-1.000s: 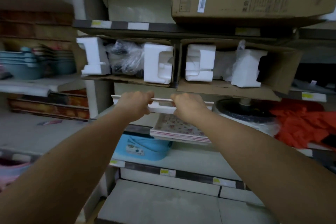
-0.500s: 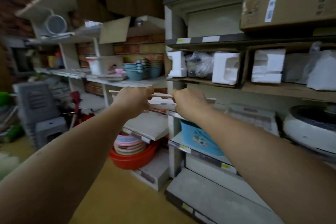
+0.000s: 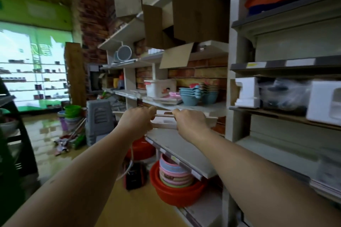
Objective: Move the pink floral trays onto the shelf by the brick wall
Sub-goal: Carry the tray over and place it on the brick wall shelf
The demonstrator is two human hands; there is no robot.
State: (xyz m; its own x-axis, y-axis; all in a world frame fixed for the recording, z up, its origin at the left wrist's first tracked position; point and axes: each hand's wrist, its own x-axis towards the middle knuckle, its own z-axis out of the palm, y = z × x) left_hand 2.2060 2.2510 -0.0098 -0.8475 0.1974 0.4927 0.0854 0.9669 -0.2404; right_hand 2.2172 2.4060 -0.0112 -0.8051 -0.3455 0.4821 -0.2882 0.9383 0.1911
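Trays [image 3: 164, 125]: held level, long axis left-right.
Left hand [image 3: 137, 122]: grasps near edge.
Right hand [image 3: 191, 123]: grasps near edge.
Shelf [image 3: 203, 107]: just beyond, backed by brick wall [image 3: 198, 72].

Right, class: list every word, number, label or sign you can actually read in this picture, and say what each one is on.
No text can be read.
Yellow price labels on the grey shelf edge: too blurred.
Green window sign: pale marks only, unreadable.
White box on the shelf by the brick wall: a picture, no legible words.
Trays gripped by the left hand and right hand: no print shows.
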